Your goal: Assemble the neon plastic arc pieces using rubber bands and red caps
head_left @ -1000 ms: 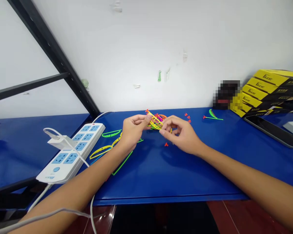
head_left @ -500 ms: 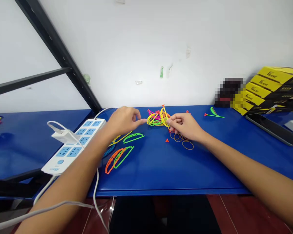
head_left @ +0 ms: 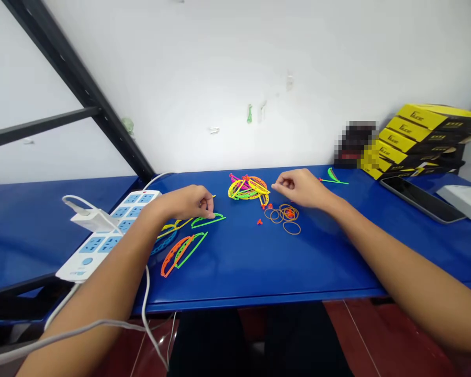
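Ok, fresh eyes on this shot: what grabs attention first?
The bundle of neon plastic strips pops first, mid-way along the blue table, with loose rubber bands just right of it, beside the right hand. The left hand sits at a green plastic arc, nearer the white power strip. Far right, the stacked yellow-and-black boxes stand out by the wall.

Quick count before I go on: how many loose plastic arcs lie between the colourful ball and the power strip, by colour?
Green arcs: 2
Orange arc: 1
Yellow arc: 1
Blue arc: 1
Total: 5
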`<act>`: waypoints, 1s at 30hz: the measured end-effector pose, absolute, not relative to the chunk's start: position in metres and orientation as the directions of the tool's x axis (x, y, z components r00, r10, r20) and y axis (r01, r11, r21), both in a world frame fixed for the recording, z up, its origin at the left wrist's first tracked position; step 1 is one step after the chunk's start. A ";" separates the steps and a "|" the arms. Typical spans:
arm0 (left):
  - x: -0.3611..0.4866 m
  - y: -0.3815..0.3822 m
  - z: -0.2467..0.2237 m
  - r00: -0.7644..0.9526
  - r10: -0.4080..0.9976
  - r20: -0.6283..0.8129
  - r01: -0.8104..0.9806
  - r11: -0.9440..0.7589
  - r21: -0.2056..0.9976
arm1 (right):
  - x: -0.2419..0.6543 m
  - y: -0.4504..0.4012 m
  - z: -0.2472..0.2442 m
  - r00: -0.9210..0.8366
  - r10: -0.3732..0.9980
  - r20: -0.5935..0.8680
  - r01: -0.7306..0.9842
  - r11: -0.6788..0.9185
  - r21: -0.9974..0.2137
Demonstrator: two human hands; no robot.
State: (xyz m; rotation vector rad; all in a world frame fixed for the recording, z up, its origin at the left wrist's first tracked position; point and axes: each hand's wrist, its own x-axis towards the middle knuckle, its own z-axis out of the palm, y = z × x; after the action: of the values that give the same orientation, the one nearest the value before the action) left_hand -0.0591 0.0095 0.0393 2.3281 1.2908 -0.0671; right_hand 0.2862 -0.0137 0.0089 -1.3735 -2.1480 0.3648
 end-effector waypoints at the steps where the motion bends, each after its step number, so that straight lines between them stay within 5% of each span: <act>1: -0.059 0.010 0.039 0.558 0.788 -0.260 0.809 -0.446 0.382 | 0.288 -0.015 0.012 -0.351 0.894 0.279 0.736 0.448 -0.508; 9: -0.045 -0.001 0.043 0.576 0.807 -0.130 0.772 -0.486 0.410 | 0.293 -0.023 0.021 -0.524 0.844 -0.114 0.722 0.370 -0.584; 14: -0.031 -0.011 0.043 0.628 0.776 -0.059 0.587 -0.422 0.690 | 0.291 -0.024 0.020 -0.558 0.817 -0.143 0.674 0.346 -0.653; 18: -0.015 -0.017 0.036 0.610 0.791 0.046 0.390 -0.351 0.851 | 0.287 -0.024 0.022 -0.576 0.813 -0.085 0.618 0.365 -0.696; 23: 0.000 -0.024 0.024 0.530 0.830 0.174 0.315 -0.383 0.868 | 0.284 -0.023 0.024 -0.507 0.857 0.091 0.477 0.368 -0.798; 30: 0.008 -0.031 0.018 0.495 0.861 0.118 0.193 -0.242 0.951 | 0.276 -0.028 0.025 -0.368 0.903 0.222 0.455 0.384 -0.804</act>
State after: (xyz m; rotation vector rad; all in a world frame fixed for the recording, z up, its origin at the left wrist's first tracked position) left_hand 0.0079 -0.0306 0.0184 1.7257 0.8987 0.8239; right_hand 0.2764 -0.0283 0.0251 -1.1635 -1.9749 0.8562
